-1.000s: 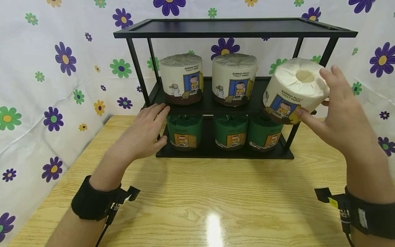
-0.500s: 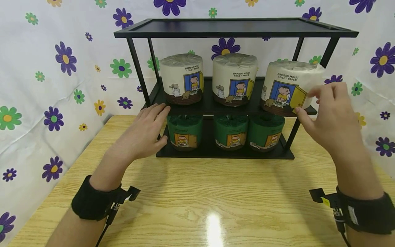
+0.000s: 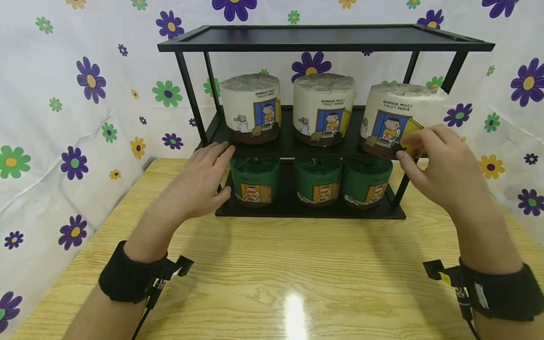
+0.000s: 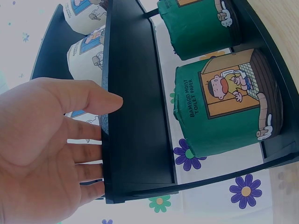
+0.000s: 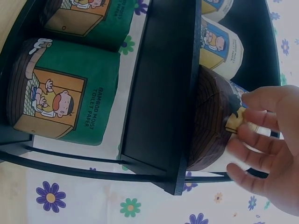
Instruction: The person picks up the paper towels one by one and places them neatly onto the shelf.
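Observation:
A black two-tier rack (image 3: 325, 35) holds wrapped toilet paper rolls on its middle and bottom shelves. At the right end of the middle shelf, a white toilet paper roll (image 3: 384, 120) stands slightly over the front edge. My right hand (image 3: 446, 165) touches its lower right front with bent fingertips; in the right wrist view, the fingers (image 5: 252, 154) lie against its side without wrapping round it. My left hand (image 3: 191, 184) rests extended fingers over the left end of the middle shelf (image 4: 135, 93). Its thumb (image 4: 105, 100) points below the board.
Two more white rolls, one at left (image 3: 250, 111) and one at centre (image 3: 323, 111), stand on the middle shelf. Below them sit three green rolls, including a left one (image 3: 255, 184). The wooden table (image 3: 263, 264) extends in front, with a flowered cloth (image 3: 42, 141) behind.
The right white roll has gone from tilted in my right hand to upright on the middle shelf. My right hand has then slid down and left along its front. The left hand stays put.

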Available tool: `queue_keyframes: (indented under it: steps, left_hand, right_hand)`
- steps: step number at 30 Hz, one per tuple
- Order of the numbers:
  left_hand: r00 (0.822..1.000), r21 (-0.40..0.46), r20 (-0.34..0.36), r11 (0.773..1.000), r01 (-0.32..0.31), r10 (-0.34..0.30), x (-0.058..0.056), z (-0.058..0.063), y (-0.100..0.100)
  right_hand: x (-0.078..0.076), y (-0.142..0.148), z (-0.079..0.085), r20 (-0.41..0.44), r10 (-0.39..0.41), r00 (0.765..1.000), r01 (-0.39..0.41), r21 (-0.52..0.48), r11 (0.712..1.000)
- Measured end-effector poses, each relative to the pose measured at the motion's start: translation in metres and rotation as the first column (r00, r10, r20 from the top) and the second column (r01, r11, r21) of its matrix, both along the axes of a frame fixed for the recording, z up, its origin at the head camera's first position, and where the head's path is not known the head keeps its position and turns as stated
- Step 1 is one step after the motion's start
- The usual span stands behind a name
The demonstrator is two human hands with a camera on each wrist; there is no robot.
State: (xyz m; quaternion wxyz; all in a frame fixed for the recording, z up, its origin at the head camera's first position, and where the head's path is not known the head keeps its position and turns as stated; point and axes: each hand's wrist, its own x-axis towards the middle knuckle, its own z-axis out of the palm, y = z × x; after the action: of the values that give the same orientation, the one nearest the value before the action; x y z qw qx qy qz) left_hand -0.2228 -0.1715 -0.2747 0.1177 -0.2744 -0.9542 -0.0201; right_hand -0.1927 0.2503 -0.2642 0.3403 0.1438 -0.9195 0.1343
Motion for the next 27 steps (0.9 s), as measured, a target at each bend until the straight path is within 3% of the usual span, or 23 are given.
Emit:
queue_keyframes:
  steps: [7, 13, 20, 25, 27]
  left_hand:
    - [1.000, -0.006, -0.002, 1.000, -0.005, 0.005, -0.001, -0.001, 0.000]
    - [1.000, -0.004, -0.006, 1.000, 0.000, 0.000, -0.001, -0.001, 0.000]
    - [1.000, 0.002, -0.004, 1.000, 0.001, -0.001, -0.001, -0.001, 0.000]
    - [1.000, 0.006, 0.002, 1.000, -0.003, 0.003, 0.000, -0.001, 0.000]
    - [1.000, 0.008, 0.004, 1.000, -0.005, 0.005, 0.000, 0.000, 0.000]
  right_hand:
    - [-0.002, 0.004, 0.002, 0.170, -0.073, 0.983, 0.079, -0.032, 0.996]
    - [-0.009, 0.008, 0.003, 0.349, -0.120, 0.929, 0.133, -0.013, 0.991]
    - [-0.016, 0.011, 0.000, 0.425, -0.114, 0.898, 0.097, 0.063, 0.993]
    - [-0.024, 0.016, -0.004, 0.538, -0.098, 0.837, 0.061, 0.086, 0.994]
    - [-0.028, 0.017, -0.006, 0.562, -0.084, 0.823, 0.047, 0.080, 0.996]
